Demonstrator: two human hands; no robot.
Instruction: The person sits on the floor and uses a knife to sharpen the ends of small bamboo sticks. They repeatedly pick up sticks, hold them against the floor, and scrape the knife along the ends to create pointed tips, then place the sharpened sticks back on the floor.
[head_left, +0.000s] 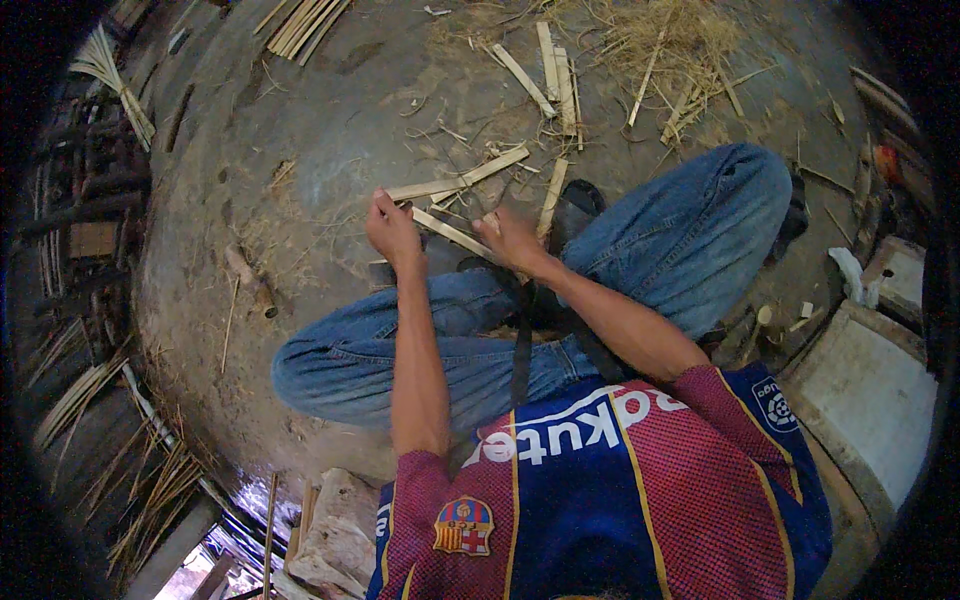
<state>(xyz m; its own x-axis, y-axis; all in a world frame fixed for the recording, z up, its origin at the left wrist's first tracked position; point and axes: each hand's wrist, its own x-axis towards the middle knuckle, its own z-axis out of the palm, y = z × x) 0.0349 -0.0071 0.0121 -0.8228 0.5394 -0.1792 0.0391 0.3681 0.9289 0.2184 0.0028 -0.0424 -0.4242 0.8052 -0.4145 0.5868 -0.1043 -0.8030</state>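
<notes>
My left hand [393, 234] is closed in a pinch around the near end of a pale bamboo strip [428, 188]. A second bamboo strip [450, 233] slants from beside that hand down toward my right wrist. My right hand [511, 238] is curled closed just to the right of it, over my folded legs; what its fingers hold is hidden and blurred. Past my hands, another split strip [500, 163] lies across the first one's far end. One more strip [551, 200] lies just right of my right hand.
Several split strips [565, 90] lie farther ahead on the dirt floor [330, 130], beside a heap of fine shavings [680, 35]. A bundle of strips [305, 28] is at the far left. A short bamboo piece [252, 282] lies left of my knee; a pale board [865, 390] stands at right.
</notes>
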